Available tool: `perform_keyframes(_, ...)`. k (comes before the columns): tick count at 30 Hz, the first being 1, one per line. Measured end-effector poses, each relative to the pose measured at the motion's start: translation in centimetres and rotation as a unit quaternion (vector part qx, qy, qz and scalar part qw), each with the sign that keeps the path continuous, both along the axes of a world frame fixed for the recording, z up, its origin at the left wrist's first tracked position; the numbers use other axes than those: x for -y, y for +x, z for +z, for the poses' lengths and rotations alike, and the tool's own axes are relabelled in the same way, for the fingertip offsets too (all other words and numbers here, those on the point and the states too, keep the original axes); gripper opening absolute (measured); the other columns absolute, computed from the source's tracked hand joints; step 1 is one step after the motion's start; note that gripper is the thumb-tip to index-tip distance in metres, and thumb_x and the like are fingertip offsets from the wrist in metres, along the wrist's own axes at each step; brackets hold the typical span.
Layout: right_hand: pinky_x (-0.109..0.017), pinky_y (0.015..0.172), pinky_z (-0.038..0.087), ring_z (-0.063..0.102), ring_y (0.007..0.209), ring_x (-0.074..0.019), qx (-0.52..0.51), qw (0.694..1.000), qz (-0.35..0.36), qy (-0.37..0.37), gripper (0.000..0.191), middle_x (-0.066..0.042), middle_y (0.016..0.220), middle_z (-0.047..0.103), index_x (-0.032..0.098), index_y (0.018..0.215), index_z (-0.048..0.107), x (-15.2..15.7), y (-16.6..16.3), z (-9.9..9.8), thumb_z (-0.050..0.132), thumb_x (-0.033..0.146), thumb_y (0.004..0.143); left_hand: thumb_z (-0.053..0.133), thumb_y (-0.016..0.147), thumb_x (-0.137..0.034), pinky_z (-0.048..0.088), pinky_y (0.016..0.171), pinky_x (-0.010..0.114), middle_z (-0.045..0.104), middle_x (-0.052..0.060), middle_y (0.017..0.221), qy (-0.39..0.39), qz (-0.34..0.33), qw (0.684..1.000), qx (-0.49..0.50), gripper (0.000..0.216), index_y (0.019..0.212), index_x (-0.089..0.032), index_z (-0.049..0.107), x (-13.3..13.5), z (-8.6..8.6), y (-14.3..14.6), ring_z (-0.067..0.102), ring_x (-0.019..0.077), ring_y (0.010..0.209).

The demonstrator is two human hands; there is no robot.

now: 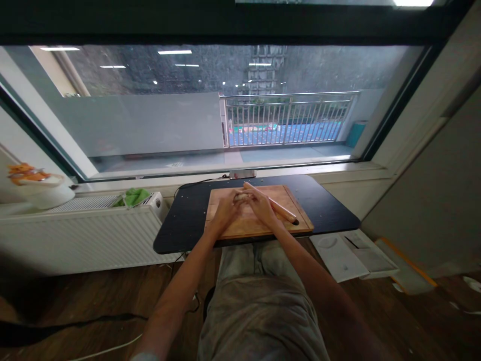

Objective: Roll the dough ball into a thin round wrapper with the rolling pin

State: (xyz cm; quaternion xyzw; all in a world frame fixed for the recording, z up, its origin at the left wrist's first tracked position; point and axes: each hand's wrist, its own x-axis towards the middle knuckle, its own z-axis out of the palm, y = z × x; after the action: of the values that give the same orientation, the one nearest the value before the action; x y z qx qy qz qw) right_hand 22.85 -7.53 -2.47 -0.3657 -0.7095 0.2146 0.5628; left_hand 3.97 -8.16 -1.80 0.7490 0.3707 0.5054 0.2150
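Note:
Over the wooden board (pixel 229 232), my left hand (pixel 226 208) and my right hand (pixel 262 204) meet, fingers curled around a small pale lump (pixel 242 197) that looks like dough. Both hands grip it from either side, and the fingers cover part of it. A wooden rolling pin (pixel 287 212) lies slanted across the board's right side, its far end just beyond my right hand and its near end toward the right front corner.
The board rests on a small black table (pixel 326 205) below a wide window. A small box (pixel 242 174) is at its back edge. To the left is a white radiator (pixel 93 240) with a green cloth (pixel 136 197); white flat packaging (pixel 340 258) lies low on the right.

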Motion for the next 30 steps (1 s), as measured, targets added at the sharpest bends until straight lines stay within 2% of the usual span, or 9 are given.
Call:
perform_keyframes(4, -0.046, 0.113, 0.06, 0.078, 0.118, -0.0285, 0.102, 0.995, 0.015, 0.002, 0.024, -0.007, 0.123, 0.086, 0.028, 0.116, 0.087, 1.9, 1.8, 0.7, 0.07, 0.025, 0.099, 0.069, 0.106, -0.036, 0.061, 0.095, 0.038, 0.085, 0.01, 0.109, -0.018, -0.046, 0.997, -0.067, 0.017, 0.115, -0.025, 0.079, 1.4, 0.1, -0.5, 0.08, 0.0288, 0.101)
perform_keyframes(8, -0.044, 0.106, 0.062, 0.081, 0.106, -0.0269, 0.187, 0.98, 0.064, 0.002, 0.026, -0.005, 0.111, 0.088, 0.027, 0.104, 0.088, 3.0, 4.1, 1.4, 0.066, 0.016, 0.094, 0.068, 0.107, -0.04, 0.055, 0.12, 0.042, 0.081, 0.01, 0.137, -0.001, -0.146, 0.985, -0.097, 0.024, 0.122, -0.029, 0.083, 2.5, -0.1, -0.9, 0.074, 0.0307, 0.134)
perform_keyframes(10, -0.043, 0.102, 0.063, 0.081, 0.102, -0.0273, 0.204, 0.978, 0.046, 0.002, 0.027, -0.006, 0.107, 0.088, 0.026, 0.102, 0.088, 3.2, 5.4, 1.8, 0.065, 0.015, 0.095, 0.066, 0.108, -0.039, 0.051, 0.127, 0.043, 0.08, 0.009, 0.142, 0.009, -0.161, 0.983, -0.092, 0.025, 0.122, -0.029, 0.084, 2.5, -0.4, -1.0, 0.071, 0.0294, 0.141)
perform_keyframes(12, -0.045, 0.102, 0.062, 0.08, 0.103, -0.0291, 0.21, 0.977, -0.009, 0.012, 0.026, -0.007, 0.109, 0.088, 0.026, 0.106, 0.088, 3.0, 6.8, 2.3, 0.065, 0.018, 0.097, 0.068, 0.106, -0.038, 0.052, 0.126, 0.045, 0.08, 0.01, 0.142, 0.002, -0.132, 0.987, -0.088, 0.027, 0.125, -0.027, 0.084, 2.4, -0.6, -1.2, 0.072, 0.0296, 0.138)
perform_keyframes(15, -0.053, 0.117, 0.054, 0.077, 0.116, -0.0323, 0.255, 0.963, -0.081, 0.038, 0.025, -0.007, 0.115, 0.087, 0.029, 0.115, 0.088, 2.5, 8.9, 2.9, 0.067, 0.027, 0.102, 0.081, 0.096, -0.036, 0.055, 0.122, 0.048, 0.077, 0.013, 0.147, -0.023, -0.07, 0.991, -0.113, 0.045, 0.139, -0.021, 0.08, 1.8, -0.7, -1.4, 0.072, 0.0324, 0.135)
perform_keyframes(20, -0.058, 0.127, 0.046, 0.07, 0.131, -0.033, 0.342, 0.93, -0.13, 0.032, 0.035, -0.007, 0.128, 0.084, 0.031, 0.135, 0.082, 1.7, 11.2, 2.6, 0.066, 0.036, 0.105, 0.081, 0.095, -0.037, 0.066, 0.088, 0.039, 0.075, 0.013, 0.15, -0.083, -0.096, 0.977, -0.171, 0.056, 0.148, -0.02, 0.075, 0.2, -0.1, -1.4, 0.078, 0.0251, 0.099)
perform_keyframes(25, -0.051, 0.125, 0.047, 0.073, 0.126, -0.0287, 0.396, 0.91, -0.121, -0.026, 0.035, -0.009, 0.132, 0.083, 0.026, 0.134, 0.081, 1.9, 11.5, 1.8, 0.061, 0.036, 0.107, 0.089, 0.088, -0.04, 0.057, 0.113, 0.045, 0.08, 0.012, 0.138, -0.021, -0.117, 0.972, -0.202, 0.05, 0.134, -0.021, 0.083, -1.1, 0.3, -1.0, 0.072, 0.0313, 0.128)
perform_keyframes(27, -0.045, 0.12, 0.05, 0.074, 0.125, -0.0278, 0.423, 0.897, -0.119, -0.048, 0.035, -0.009, 0.134, 0.082, 0.025, 0.134, 0.08, 2.2, 11.3, 1.9, 0.065, 0.034, 0.104, 0.089, 0.088, -0.04, 0.054, 0.117, 0.045, 0.079, 0.011, 0.134, -0.007, -0.091, 0.972, -0.218, 0.047, 0.132, -0.022, 0.084, -0.8, 0.3, -0.5, 0.07, 0.0308, 0.129)
perform_keyframes(30, -0.045, 0.125, 0.044, 0.073, 0.125, -0.0277, 0.465, 0.874, -0.134, -0.045, 0.029, -0.01, 0.129, 0.083, 0.023, 0.128, 0.08, 2.6, 10.9, 2.2, 0.068, 0.033, 0.103, 0.086, 0.091, -0.041, 0.054, 0.115, 0.046, 0.076, 0.011, 0.127, -0.001, -0.016, 0.964, -0.266, 0.044, 0.13, -0.021, 0.083, 0.3, 0.5, 1.3, 0.068, 0.0312, 0.126)
